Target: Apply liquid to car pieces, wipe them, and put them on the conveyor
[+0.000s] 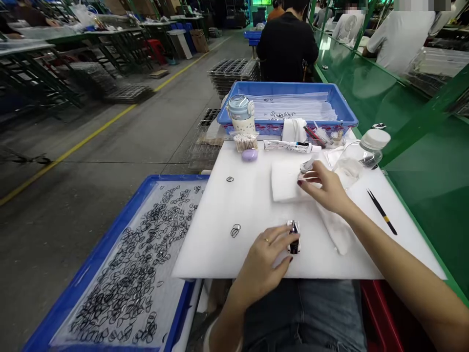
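Note:
My left hand point(269, 261) rests at the front of the white board point(205, 244), its fingers around a small black and white part point(294, 238). Farther back, my right hand point(326, 188) has its thumb and fingertips together at a small clear item point(306, 167), over the right side of a folded white cloth point(286, 181). What exactly those fingertips hold is too small to tell. Thin black rings point(235, 231) lie on the board to the left, with another black ring point(229, 179) behind them.
Black tweezers point(382, 211) and a clear bottle point(368, 149) are at the right. Behind stand a cup point(241, 115), cotton swabs point(245, 142), a purple case point(249, 155), a tube point(287, 145) and a blue bin point(286, 88). A blue tray point(110, 234) of black rings sits left.

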Action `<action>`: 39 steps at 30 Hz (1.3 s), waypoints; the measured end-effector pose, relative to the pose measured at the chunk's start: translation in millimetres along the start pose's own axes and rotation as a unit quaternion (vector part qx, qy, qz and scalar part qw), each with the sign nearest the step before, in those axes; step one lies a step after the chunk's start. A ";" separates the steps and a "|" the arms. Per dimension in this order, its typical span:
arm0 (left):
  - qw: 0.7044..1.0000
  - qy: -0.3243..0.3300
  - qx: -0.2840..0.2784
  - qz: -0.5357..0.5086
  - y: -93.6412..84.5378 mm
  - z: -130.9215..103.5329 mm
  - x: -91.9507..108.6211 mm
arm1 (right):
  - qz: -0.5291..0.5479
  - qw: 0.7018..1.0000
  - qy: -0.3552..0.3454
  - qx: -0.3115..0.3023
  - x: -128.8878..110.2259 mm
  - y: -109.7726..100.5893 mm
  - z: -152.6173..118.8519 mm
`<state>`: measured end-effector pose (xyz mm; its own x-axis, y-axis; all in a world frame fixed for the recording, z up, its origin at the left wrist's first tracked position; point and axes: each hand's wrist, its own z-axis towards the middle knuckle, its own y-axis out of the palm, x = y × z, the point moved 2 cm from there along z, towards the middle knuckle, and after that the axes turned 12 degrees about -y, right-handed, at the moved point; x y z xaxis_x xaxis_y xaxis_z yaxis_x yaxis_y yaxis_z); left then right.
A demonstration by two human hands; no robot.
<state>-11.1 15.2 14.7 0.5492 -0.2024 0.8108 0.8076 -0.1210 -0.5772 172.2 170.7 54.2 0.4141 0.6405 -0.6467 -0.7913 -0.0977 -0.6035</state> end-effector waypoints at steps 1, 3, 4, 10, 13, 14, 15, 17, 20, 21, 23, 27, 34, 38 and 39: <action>0.999 0.002 -0.021 0.027 -1.7 6.8 0.3 | -0.007 0.999 0.008 -0.041 3.5 3.2 5.9; 0.996 0.007 -0.065 0.056 -3.7 17.8 1.2 | -0.020 0.995 0.021 -0.096 7.3 4.5 14.0; 0.995 0.008 -0.078 0.058 -3.8 21.5 1.7 | -0.002 0.994 0.025 -0.108 7.2 2.8 16.0; 1.000 -0.015 -0.012 -0.012 9.5 18.8 8.1 | 0.257 0.965 0.046 0.035 -20.0 -10.0 -10.1; 0.995 -0.045 0.050 -0.072 17.3 14.0 12.9 | 0.288 0.947 0.054 0.128 -33.3 1.2 -38.8; 0.992 -0.062 0.067 -0.090 18.9 13.4 14.0 | 0.299 0.944 0.072 0.118 -35.8 7.6 -46.8; 0.989 -0.078 0.081 -0.101 19.8 13.1 14.7 | 0.313 0.940 0.092 0.099 -37.7 13.6 -53.3; 0.985 -0.093 0.094 -0.107 20.5 13.6 15.6 | 0.341 0.929 0.123 0.072 -42.4 20.4 -61.1; 0.987 -0.087 0.094 -0.101 19.5 14.9 15.3 | 0.416 0.899 0.108 0.082 -56.2 16.7 -62.4; 0.987 -0.086 0.093 -0.101 19.0 15.3 14.7 | 0.450 0.884 0.096 0.082 -61.9 14.2 -61.6; 0.987 -0.088 0.092 -0.100 18.3 15.8 13.4 | 0.516 0.849 0.084 0.076 -72.0 10.9 -60.1; 0.987 -0.086 0.096 -0.093 18.0 16.3 12.5 | 0.569 0.814 0.086 0.079 -79.9 13.7 -60.4; 0.985 -0.084 0.110 -0.102 18.5 16.8 12.6 | 0.562 0.820 0.086 0.071 -82.8 19.8 -57.8; 0.985 -0.081 0.113 -0.103 18.3 16.9 12.3 | 0.562 0.820 0.084 0.070 -85.1 19.5 -56.6; 0.985 -0.081 0.112 -0.102 18.3 16.9 12.2 | 0.564 0.819 0.086 0.069 -85.3 19.7 -56.7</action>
<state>14.0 27.0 15.7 0.3834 -0.0361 0.9229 0.9217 0.0777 -0.3799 146.8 70.9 71.1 -0.5660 0.0843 -0.8201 -0.7527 -0.4586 0.4723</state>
